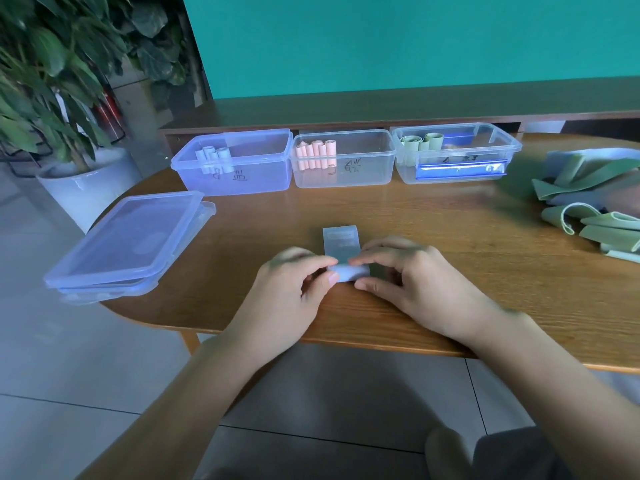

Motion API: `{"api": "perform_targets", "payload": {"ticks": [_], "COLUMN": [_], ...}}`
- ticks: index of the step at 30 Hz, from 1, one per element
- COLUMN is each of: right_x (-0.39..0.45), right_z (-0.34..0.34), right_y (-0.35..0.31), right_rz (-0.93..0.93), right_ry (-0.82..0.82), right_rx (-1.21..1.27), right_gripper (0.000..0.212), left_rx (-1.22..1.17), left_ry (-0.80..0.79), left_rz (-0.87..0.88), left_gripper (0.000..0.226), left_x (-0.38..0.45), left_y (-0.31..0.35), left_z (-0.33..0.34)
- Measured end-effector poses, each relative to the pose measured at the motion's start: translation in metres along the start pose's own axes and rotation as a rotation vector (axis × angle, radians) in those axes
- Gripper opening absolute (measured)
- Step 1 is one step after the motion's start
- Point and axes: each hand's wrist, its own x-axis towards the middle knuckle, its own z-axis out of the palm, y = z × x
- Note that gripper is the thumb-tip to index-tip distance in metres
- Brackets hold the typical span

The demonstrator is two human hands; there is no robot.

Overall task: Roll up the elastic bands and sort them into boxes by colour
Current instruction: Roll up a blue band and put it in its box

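Both hands pinch one pale blue elastic band [346, 261] at the near table edge: the left hand [294, 289] and right hand [408, 282] grip the ends of its roll, whose axis runs nine to three. The flat tail points to twelve, so rolling goes away. The blue-rolls box [239, 168] sits at eleven, nearer the left hand.

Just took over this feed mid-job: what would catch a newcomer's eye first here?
Both hands, left hand and right hand, pinch a half-rolled pale blue band at the table's near edge. Behind stand three clear boxes: pale blue rolls left, pink rolls middle, green rolls right. Unrolled bands pile far right.
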Motion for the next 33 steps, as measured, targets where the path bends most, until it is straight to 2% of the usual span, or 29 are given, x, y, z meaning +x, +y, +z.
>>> {"api": "perform_targets", "payload": {"ticks": [4, 10, 18, 23, 25, 28, 33], "right_x": [0.005, 0.008, 0.006, 0.01, 0.011, 0.012, 0.01], "right_z": [0.003, 0.004, 0.008, 0.011, 0.011, 0.01, 0.01], "right_y": [0.002, 0.004, -0.002, 0.001, 0.002, 0.002, 0.001], "right_rz": [0.011, 0.016, -0.03, 0.041, 0.06, 0.084, 0.053], "right_ry": [0.003, 0.011, 0.107, 0.066, 0.044, 0.017, 0.092], "right_rx": [0.014, -0.003, -0.041, -0.063, -0.07, -0.065, -0.037], "right_gripper": [0.023, 0.025, 0.02, 0.031, 0.035, 0.041, 0.03], "left_rx": [-0.021, 0.017, 0.04, 0.037, 0.011, 0.037, 0.063], "left_ry": [-0.002, -0.011, -0.019, 0.009, 0.051, 0.025, 0.032], "left_rz": [-0.019, -0.032, -0.011, -0.031, -0.003, 0.027, 0.028], "left_gripper": [0.032, 0.02, 0.02, 0.031, 0.029, 0.022, 0.022], "left_x": [0.0, 0.005, 0.015, 0.019, 0.019, 0.019, 0.023], "left_y": [0.004, 0.007, -0.004, -0.006, -0.005, -0.004, -0.007], "left_z": [0.0, 0.001, 0.007, 0.007, 0.006, 0.006, 0.007]}}
